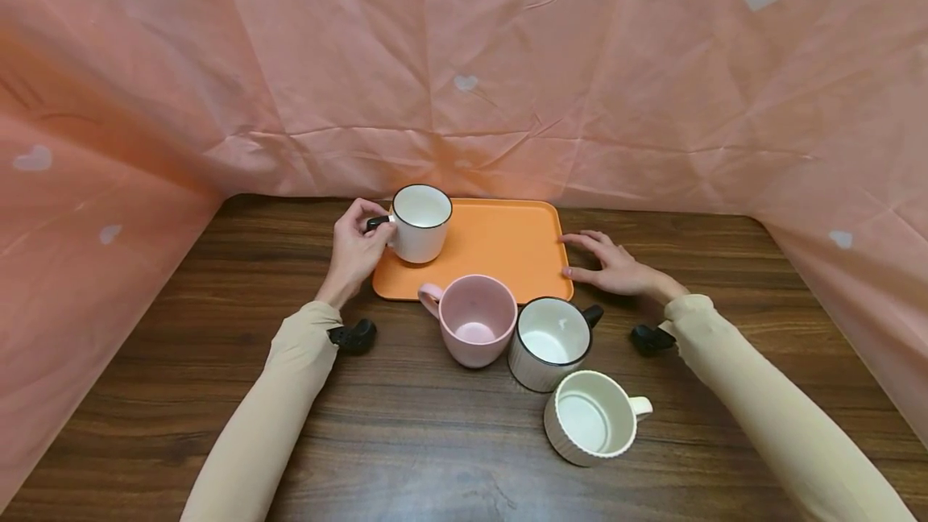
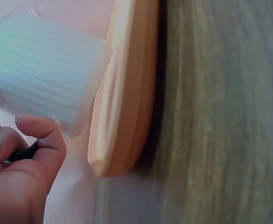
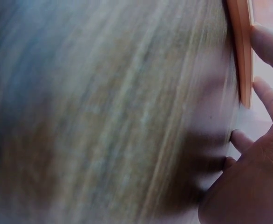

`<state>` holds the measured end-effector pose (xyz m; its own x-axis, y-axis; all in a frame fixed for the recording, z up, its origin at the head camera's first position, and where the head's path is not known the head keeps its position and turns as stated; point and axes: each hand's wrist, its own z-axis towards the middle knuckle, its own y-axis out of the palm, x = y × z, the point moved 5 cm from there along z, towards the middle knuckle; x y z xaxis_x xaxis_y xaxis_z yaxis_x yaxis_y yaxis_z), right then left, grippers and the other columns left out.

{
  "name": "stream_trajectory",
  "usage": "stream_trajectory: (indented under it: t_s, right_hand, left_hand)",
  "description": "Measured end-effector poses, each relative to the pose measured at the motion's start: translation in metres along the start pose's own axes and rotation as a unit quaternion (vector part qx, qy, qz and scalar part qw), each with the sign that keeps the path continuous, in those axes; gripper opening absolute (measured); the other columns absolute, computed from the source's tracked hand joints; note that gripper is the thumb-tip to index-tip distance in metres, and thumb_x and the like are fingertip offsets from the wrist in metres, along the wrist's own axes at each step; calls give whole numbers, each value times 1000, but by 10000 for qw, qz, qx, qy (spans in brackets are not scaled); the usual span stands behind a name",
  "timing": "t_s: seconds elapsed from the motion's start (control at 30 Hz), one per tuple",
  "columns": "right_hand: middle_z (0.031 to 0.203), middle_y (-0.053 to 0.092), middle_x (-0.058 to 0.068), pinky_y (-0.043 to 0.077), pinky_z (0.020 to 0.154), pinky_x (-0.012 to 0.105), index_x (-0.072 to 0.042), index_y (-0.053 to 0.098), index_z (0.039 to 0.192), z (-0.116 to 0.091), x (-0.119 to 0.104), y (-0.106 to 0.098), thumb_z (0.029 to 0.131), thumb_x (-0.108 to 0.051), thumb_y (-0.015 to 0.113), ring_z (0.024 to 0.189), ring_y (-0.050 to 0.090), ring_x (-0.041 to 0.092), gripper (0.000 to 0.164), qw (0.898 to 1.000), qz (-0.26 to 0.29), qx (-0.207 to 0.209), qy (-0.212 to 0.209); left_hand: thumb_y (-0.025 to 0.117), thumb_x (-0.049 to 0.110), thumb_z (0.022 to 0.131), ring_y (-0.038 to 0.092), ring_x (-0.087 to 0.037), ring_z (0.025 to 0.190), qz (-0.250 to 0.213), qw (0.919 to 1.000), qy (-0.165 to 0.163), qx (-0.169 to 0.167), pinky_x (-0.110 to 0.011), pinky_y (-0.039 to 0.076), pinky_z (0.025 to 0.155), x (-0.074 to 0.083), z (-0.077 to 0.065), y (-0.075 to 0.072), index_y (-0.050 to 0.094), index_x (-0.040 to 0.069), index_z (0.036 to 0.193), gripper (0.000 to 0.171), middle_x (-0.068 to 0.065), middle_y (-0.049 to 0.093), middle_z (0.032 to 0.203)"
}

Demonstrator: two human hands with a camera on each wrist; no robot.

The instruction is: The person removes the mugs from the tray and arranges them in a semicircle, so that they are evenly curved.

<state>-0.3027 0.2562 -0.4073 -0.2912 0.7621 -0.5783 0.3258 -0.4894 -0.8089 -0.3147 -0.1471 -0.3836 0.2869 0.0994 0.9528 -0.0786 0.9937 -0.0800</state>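
My left hand (image 1: 357,244) grips the black handle (image 1: 378,222) of a white ribbed mug (image 1: 419,242) with a dark rim. In the head view that mug overlaps the left part of an orange tray (image 1: 507,244); in the left wrist view the mug (image 2: 43,70) leans, its base edge close at the tray's rim (image 2: 127,116). At the tray's right edge, my right hand (image 1: 612,268) has its fingers spread, thumb and a fingertip touching the rim. The right wrist view shows these fingertips against the tray's side (image 3: 242,51).
Before the tray stand a pink mug (image 1: 474,325), a white mug with black handle (image 1: 544,353) and a cream ribbed cup (image 1: 589,421), close together on the wooden table (image 1: 406,441). Pink cloth (image 1: 507,63) with white hearts hangs behind and at both sides.
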Motion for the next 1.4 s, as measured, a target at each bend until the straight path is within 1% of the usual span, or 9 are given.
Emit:
stream_trajectory:
  t_s: [0.13,0.2,0.37,0.5,0.63,0.9,1.1,1.23,1.4]
  right_hand:
    - [163,24,28,4,115,79,-18,40,156,1,2,1,100,-34,64,155,9,46,63,10000,5,-35,29]
    - [163,25,27,4,115,79,-18,40,156,1,2,1,101,-34,64,155,9,46,63,10000,-6,-31,21]
    - [162,25,28,4,115,79,-17,40,156,1,4,1,100,-33,64,155,10,47,63,10000,-15,4,1]
    - [162,25,28,3,114,80,-16,41,156,0,4,2,100,-33,64,155,10,46,63,10000,-29,14,-18]
    - [163,25,28,1,114,80,-16,40,156,0,2,2,101,-34,64,155,9,45,63,10000,-19,13,-18]
    - [162,25,28,1,113,81,-16,40,156,-1,1,1,101,-34,63,155,9,45,63,10000,-33,17,-9]
    - [162,25,28,1,113,81,-15,40,156,0,1,1,101,-34,64,155,9,46,63,10000,-33,-5,-16]
    - [163,24,28,1,114,80,-15,40,156,0,1,0,101,-34,64,155,9,47,62,10000,-43,-32,-15]
    - [164,22,28,0,115,79,-16,40,156,0,2,0,101,-33,63,155,8,47,62,10000,-6,-65,24]
  left_hand:
    - [64,1,95,56,-8,60,-168,9998,-82,44,-27,57,59,4,-4,-5,55,-5,112,21,4,64,74]
    - [64,1,95,60,-8,63,-249,9996,-105,54,-29,59,61,6,-6,-7,55,-4,112,19,3,66,78]
    - [62,0,95,65,-7,69,-391,9989,-243,71,-30,59,60,11,-11,-14,56,6,107,15,6,69,80]
    - [62,0,94,65,-8,70,-492,9981,-378,66,-27,58,59,15,-16,-21,58,14,103,17,6,69,79]
    - [63,0,93,64,-6,70,-552,9975,-449,43,-23,57,57,19,-24,-28,60,19,99,20,6,67,80]
    - [60,-8,93,70,-3,74,-885,9955,-281,-177,-26,59,57,32,-39,-42,59,16,100,25,7,68,84]
    - [58,-9,92,68,-2,72,-915,9949,-321,-266,-24,59,57,34,-46,-53,60,18,99,28,7,66,84]
    - [58,-10,92,66,-2,71,-935,9944,-335,-351,-26,59,57,34,-50,-56,60,17,98,27,6,65,84]
    - [58,-12,90,67,-4,69,-1013,9936,-243,-435,-28,60,57,36,-56,-58,60,15,98,28,5,67,83]
